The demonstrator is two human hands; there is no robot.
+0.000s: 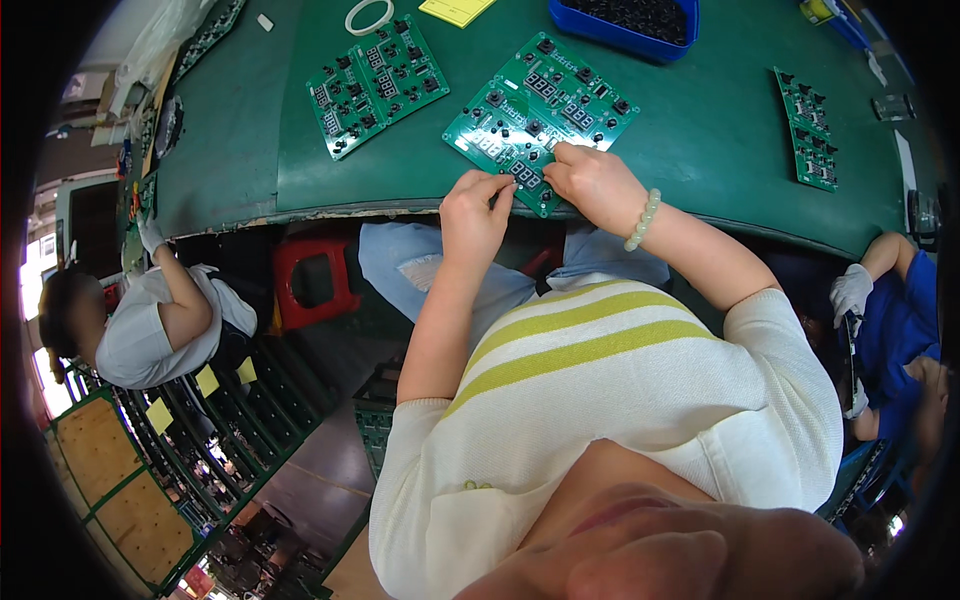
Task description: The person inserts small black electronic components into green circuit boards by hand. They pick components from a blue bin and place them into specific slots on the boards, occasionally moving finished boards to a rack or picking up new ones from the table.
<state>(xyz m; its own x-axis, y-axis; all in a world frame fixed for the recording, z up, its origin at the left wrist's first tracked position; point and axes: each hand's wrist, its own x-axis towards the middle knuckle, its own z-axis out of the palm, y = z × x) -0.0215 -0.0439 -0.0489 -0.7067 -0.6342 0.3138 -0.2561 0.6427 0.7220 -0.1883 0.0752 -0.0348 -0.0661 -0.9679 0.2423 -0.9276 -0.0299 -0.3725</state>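
Note:
A green circuit board panel (515,112) lies on the green tabletop in front of me, near its front edge. It carries white digit displays, black buttons and other small black parts. My left hand (474,212) is closed at the panel's near left edge, thumb and forefinger pinched beside a digit display. My right hand (594,182), with a pale green bead bracelet (644,220) on its wrist, is closed too, its fingertips pressed together over the panel's right side. Whatever sits between the fingertips of either hand is too small or hidden to make out.
Left of the panel lies another populated circuit board (378,85), with a white ring (369,16) behind it. A blue bin (630,28) of small black parts stands at the back. More boards (806,130) lie far right. Co-workers sit on both sides; a red stool (312,283) is at left.

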